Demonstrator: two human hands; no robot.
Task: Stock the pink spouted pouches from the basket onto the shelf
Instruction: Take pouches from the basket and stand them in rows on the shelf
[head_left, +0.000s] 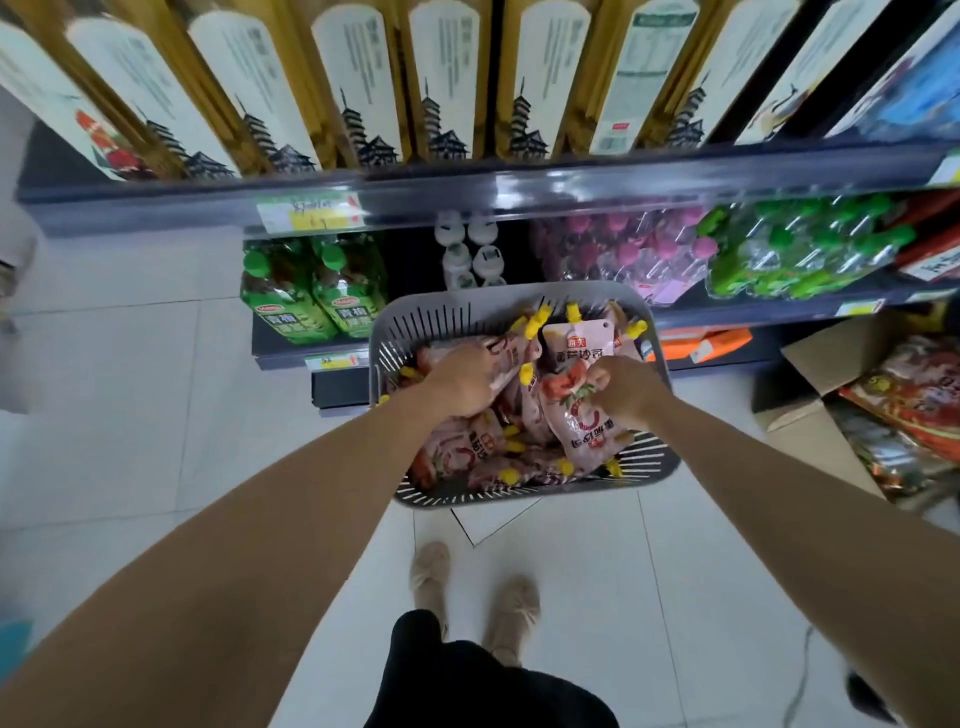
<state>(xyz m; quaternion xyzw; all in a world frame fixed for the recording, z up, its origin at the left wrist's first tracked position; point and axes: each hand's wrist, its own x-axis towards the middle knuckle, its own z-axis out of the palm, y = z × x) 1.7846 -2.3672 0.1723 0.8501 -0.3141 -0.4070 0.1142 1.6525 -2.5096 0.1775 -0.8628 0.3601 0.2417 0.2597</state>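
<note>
A grey slotted basket (511, 301) stands on the floor in front of the shelf, filled with several pink pouches with yellow spout caps. My left hand (465, 382) reaches into its left side and is closed on a pink pouch (506, 358). My right hand (621, 389) grips another pink pouch (579, 415) near the basket's right side; that pouch lies tilted over the pile. A further pouch (579, 343) stands upright behind it. The shelf (467, 200) runs across in front of me.
Green bottles (311, 296), white bottles (470, 254), pink-capped packs (623, 254) and green-capped packs (795, 249) fill the lower shelf. Tall boxes line the upper shelf. An open cardboard box (810, 415) of packets sits at right. My feet stand on white tiles behind the basket.
</note>
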